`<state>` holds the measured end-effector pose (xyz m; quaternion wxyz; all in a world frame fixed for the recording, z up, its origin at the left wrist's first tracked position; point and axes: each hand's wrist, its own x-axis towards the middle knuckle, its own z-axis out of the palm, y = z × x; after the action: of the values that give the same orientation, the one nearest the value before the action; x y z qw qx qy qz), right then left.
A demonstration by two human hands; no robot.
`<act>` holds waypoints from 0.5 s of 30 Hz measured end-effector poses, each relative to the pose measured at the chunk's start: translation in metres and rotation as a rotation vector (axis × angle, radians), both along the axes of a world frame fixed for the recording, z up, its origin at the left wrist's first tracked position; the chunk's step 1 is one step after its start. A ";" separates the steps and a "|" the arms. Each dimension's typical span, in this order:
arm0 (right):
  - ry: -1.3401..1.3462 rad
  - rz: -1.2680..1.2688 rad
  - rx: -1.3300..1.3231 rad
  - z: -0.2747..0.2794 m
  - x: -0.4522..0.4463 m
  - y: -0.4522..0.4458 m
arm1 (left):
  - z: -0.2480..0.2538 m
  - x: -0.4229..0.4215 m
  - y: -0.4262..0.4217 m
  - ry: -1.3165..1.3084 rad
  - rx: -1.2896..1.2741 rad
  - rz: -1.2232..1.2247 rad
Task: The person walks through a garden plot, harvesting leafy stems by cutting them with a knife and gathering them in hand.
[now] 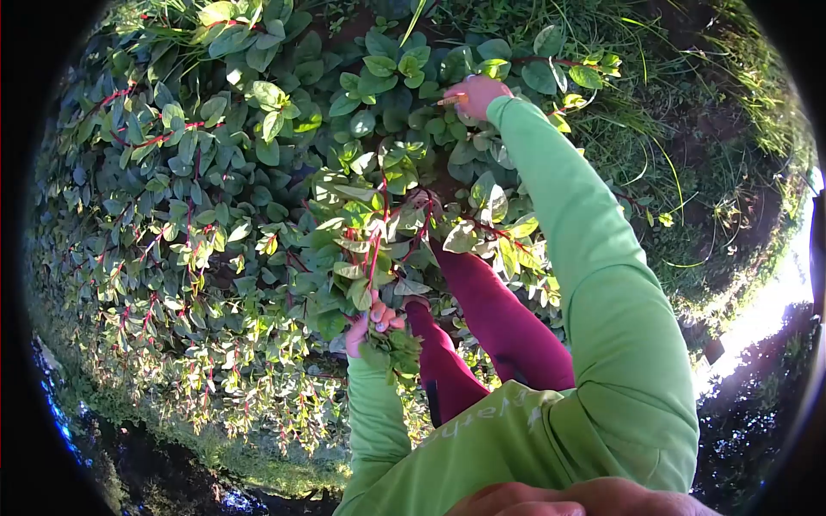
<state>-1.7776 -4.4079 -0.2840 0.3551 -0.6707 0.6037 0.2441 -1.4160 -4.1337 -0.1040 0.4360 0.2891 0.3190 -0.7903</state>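
My left hand (379, 316) is closed around a bunch of leafy cut greens (391, 351), in front of my legs. Long red stems with green leaves (376, 245), like Malabar spinach, rise just above that hand; I cannot tell whether they are all in its grip. Farther out, my right hand (477, 95) reaches down among the growing leaves. Its fingers are closed on a small tool with an orange-yellow handle (449, 101); the rest of the tool is hidden. A red-stemmed shoot (559, 62) stretches to the right, beside that hand.
Dense red-stemmed leafy plants (189, 172) cover the ground to the left and ahead. Grass and weeds over dark soil (714, 146) lie to the right. My legs in maroon trousers (495, 301) stand among the plants.
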 end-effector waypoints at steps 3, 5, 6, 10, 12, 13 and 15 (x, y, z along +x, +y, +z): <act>-0.389 -0.607 -0.204 0.041 -0.031 -0.056 | 0.018 0.003 0.015 0.172 -0.014 0.137; -0.827 -1.116 -0.343 0.044 -0.045 -0.098 | 0.017 -0.001 0.024 0.250 -0.067 0.166; -1.153 -1.361 -0.374 0.035 -0.053 -0.122 | 0.015 -0.005 0.027 0.322 -0.116 0.190; -1.129 -1.682 0.075 0.008 -0.058 -0.187 | 0.009 -0.026 0.009 0.244 -0.112 0.242; -1.377 -1.642 -0.143 -0.014 -0.045 -0.182 | 0.012 -0.028 -0.008 0.225 -0.032 0.237; -1.553 -1.577 -0.085 -0.016 -0.044 -0.166 | 0.009 -0.028 -0.017 0.171 -0.021 0.253; -1.582 -1.706 -0.095 0.011 -0.023 -0.111 | 0.001 -0.025 -0.035 0.116 -0.013 0.270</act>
<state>-1.8007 -4.5186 -0.2733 0.6561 -0.0246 0.4775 -0.5838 -1.4413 -4.1683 -0.1032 0.5212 0.1945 0.3745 -0.7418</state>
